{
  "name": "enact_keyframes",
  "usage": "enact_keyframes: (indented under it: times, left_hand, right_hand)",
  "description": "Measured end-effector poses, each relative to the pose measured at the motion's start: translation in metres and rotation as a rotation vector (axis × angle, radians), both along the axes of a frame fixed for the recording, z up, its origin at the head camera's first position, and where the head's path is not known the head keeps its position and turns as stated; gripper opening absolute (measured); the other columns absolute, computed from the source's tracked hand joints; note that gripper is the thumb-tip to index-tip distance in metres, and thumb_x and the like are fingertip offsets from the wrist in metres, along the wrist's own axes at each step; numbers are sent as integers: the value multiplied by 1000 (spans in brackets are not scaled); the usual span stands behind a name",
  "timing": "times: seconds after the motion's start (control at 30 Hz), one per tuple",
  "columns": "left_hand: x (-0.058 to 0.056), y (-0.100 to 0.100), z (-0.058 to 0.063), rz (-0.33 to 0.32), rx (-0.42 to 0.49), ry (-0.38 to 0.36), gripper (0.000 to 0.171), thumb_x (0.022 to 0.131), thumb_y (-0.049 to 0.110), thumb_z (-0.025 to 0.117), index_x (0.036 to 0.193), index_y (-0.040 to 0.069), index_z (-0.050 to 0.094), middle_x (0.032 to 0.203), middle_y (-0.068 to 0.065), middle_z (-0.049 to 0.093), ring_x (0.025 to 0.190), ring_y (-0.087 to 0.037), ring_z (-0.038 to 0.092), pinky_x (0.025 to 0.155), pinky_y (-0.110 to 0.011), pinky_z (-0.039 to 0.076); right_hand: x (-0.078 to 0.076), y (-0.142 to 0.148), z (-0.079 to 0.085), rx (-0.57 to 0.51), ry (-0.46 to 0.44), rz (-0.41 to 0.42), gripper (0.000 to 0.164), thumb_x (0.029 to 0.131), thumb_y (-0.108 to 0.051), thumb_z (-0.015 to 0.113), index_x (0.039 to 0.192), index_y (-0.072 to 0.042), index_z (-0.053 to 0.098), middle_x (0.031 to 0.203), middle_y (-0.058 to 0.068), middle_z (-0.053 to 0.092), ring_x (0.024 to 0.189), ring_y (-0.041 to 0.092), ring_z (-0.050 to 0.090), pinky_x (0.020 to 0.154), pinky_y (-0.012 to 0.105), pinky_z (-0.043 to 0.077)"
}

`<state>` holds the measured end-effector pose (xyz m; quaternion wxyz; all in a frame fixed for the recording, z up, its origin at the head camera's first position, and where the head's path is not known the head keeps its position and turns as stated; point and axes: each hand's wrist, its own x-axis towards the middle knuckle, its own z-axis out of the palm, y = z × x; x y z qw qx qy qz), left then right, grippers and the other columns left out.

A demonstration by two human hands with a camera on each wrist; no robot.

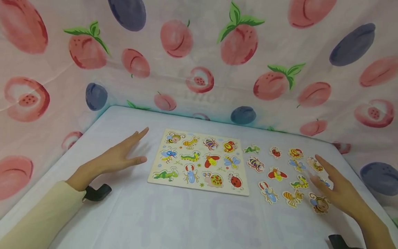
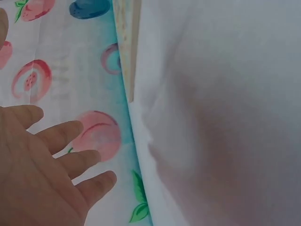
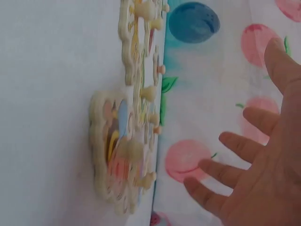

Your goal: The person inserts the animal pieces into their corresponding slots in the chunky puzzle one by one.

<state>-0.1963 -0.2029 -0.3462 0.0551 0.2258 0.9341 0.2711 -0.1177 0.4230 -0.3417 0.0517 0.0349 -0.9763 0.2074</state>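
Observation:
A flat wooden puzzle board (image 1: 199, 188) printed with insects lies in the middle of the white table. To its left hovers my left hand (image 1: 115, 155), fingers extended and thumb apart, holding nothing. My right hand (image 1: 337, 190) is spread above the right side of a group of loose insect pieces, partly covering a few of them. Nearest it are a bee piece (image 1: 319, 203), a snail piece (image 1: 315, 164) and a caterpillar piece (image 1: 299, 182). In the right wrist view, the bee piece (image 3: 113, 150) and others carry small knobs, and the fingers (image 3: 240, 148) are apart from them.
More loose pieces lie right of the board, among them a stag beetle (image 1: 268, 192), a spider (image 1: 256, 164), a ladybug (image 1: 275, 152) and a green grasshopper (image 1: 252, 149). A fruit-patterned cloth (image 1: 199, 45) hangs behind the white table (image 1: 186, 221).

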Motion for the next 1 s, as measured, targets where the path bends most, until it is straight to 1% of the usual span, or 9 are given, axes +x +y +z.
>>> enact_keyframes:
  times: [0.07, 0.17, 0.23, 0.3, 0.4, 0.57, 0.8, 0.9, 1.0]
  left_hand:
    - [-2, 2, -4, -9, 26, -5, 86, 91, 45, 61, 155, 29, 5, 157, -22, 9, 142, -43, 8, 104, -69, 15]
    - [-5, 5, -10, -30, 58, -8, 81, 93, 41, 61, 155, 24, 12, 158, -16, 12, 143, -40, 4, 106, -68, 12]
    - [-6, 7, -12, -43, 74, -1, 77, 93, 38, 61, 155, 20, 17, 158, -13, 16, 144, -38, 2, 106, -67, 11]
    - [-6, 8, -14, -43, 89, -5, 76, 93, 38, 62, 154, 19, 22, 158, -11, 18, 144, -36, 1, 107, -67, 10]
    - [-7, 11, -17, -33, 96, -19, 76, 91, 42, 62, 153, 18, 24, 158, -13, 18, 144, -37, 3, 107, -67, 10]
    - [-9, 18, -26, -11, 101, -51, 81, 89, 52, 61, 153, 18, 25, 157, -17, 16, 144, -38, 3, 107, -65, 10]
    - [-12, 16, -39, 20, 111, -75, 79, 88, 51, 63, 152, 19, 29, 157, -19, 12, 143, -39, 6, 108, -64, 10]
    - [-16, 14, -45, -6, 101, -39, 79, 87, 50, 65, 151, 18, 31, 157, -14, 19, 144, -36, 7, 109, -62, 10]
    - [-17, 12, -49, -67, 72, 28, 78, 86, 49, 66, 150, 17, 35, 155, -6, 28, 144, -34, 9, 110, -61, 10]
  right_hand:
    - [2, 6, -1, -24, 2, 10, 71, 99, -31, 54, 155, -14, 14, 150, 32, 20, 123, 58, 30, 85, 72, 32]
    - [2, 15, -3, -18, 41, -11, 58, 98, -31, 56, 148, -9, 35, 138, 26, 43, 116, 28, 47, 83, 46, 48]
    - [0, 20, -4, -28, 55, -40, 49, 98, -32, 56, 138, -6, 48, 123, 17, 58, 101, 8, 49, 70, 29, 48]
    - [-2, 24, -5, -77, 46, -73, 44, 98, -34, 56, 130, -5, 55, 109, 9, 64, 87, -3, 46, 61, 18, 43]
    - [-3, 29, -10, -163, -28, -151, 49, 97, -42, 53, 127, -3, 57, 97, 3, 65, 81, -4, 47, 59, 20, 46]
    - [2, 41, -26, -240, -144, -255, 62, 95, -54, 48, 130, -2, 53, 98, -5, 66, 76, -9, 49, 57, 21, 49]
    - [13, 58, -39, -395, -249, -187, 57, 97, -48, 50, 135, -5, 51, 101, -11, 69, 82, -10, 50, 62, 13, 45]
    - [17, 63, -43, -357, -292, -161, 59, 96, -49, 50, 135, -5, 52, 110, -16, 66, 93, -22, 41, 69, 8, 45]
    - [22, 66, -46, -294, -275, -144, 56, 96, -46, 54, 133, -3, 54, 115, -18, 63, 95, -23, 37, 70, 7, 43]
